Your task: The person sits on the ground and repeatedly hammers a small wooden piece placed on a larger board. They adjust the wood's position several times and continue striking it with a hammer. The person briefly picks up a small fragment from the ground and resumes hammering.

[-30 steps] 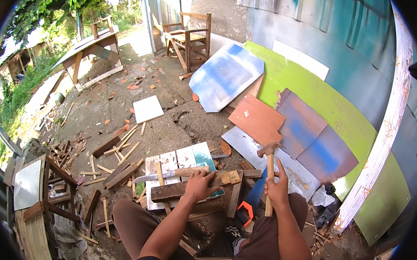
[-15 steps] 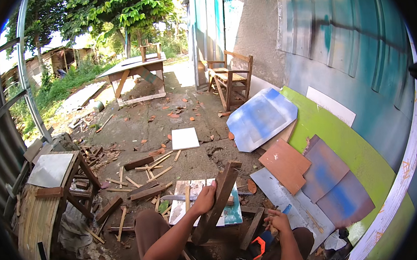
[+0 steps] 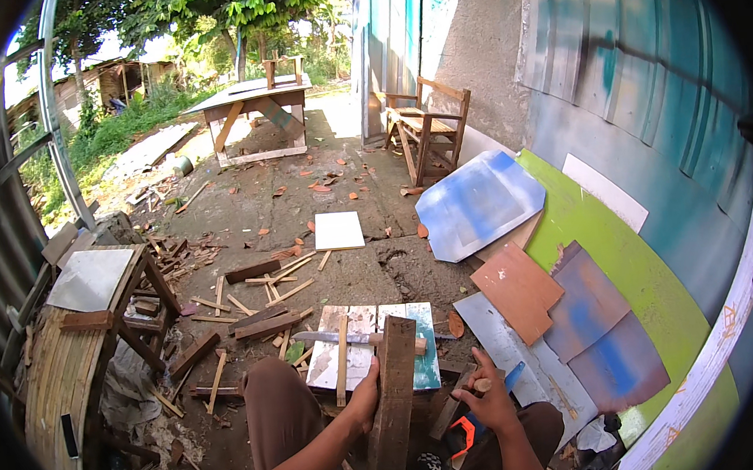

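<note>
My left hand (image 3: pixel 369 399) grips the left side of a thick, dark wooden beam (image 3: pixel 393 382), its fingers partly hidden behind the wood. The beam stands tilted between my knees. To its right, my right hand (image 3: pixel 491 399) is closed around a wooden handle (image 3: pixel 483 386) with a round end, index finger stretched out; the rest of that tool is hidden. Below this hand lies a saw handle (image 3: pixel 467 436) in orange and black. A long knife (image 3: pixel 336 336) and a thin wooden strip (image 3: pixel 343 364) lie on a low, paint-stained board (image 3: pixel 365 317) beyond the beam.
Wood strips and offcuts (image 3: pixel 265 321) litter the ground ahead left. A slatted bench (image 3: pixel 63 370) stands at left. Painted sheets (image 3: pixel 483 201) and a green panel (image 3: pixel 605 254) lean along the right wall. A wooden chair (image 3: pixel 430 131) and a table (image 3: pixel 253 91) stand farther back.
My left hand has moved down along the beam, which now stands more upright and nearer the middle. My right hand has lifted slightly with its index finger extended. The view has shifted a little.
</note>
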Available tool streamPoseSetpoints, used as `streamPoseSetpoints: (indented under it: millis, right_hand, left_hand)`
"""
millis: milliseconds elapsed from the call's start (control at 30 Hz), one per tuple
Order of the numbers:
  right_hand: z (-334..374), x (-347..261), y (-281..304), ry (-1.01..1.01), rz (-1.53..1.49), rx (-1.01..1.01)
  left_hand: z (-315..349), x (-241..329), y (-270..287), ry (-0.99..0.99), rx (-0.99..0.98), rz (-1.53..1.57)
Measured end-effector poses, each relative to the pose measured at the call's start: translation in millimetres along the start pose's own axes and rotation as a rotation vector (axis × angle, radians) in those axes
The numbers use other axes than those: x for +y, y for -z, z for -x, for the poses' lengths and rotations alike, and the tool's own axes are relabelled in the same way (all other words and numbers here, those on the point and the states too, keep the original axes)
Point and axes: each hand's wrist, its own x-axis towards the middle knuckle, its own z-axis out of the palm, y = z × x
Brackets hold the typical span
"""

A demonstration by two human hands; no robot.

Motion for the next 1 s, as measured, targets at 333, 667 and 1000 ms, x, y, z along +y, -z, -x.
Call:
streamPoseSetpoints:
  millis: [333,667,1000]
  right_hand:
    - [-16,-14,24,-0.058,-0.315,0.544]
    - [-15,-165,52,0.309,-0.899,0.292]
    - [-54,-202,2,-0.081,-1.169,0.089]
  left_hand:
    - [42,-77,20,-0.008,0.248,0.167]
    - [42,-83,-1,-0.002,0.165,0.001]
    - [43,-91,-2,-0.047,0.070,-0.025]
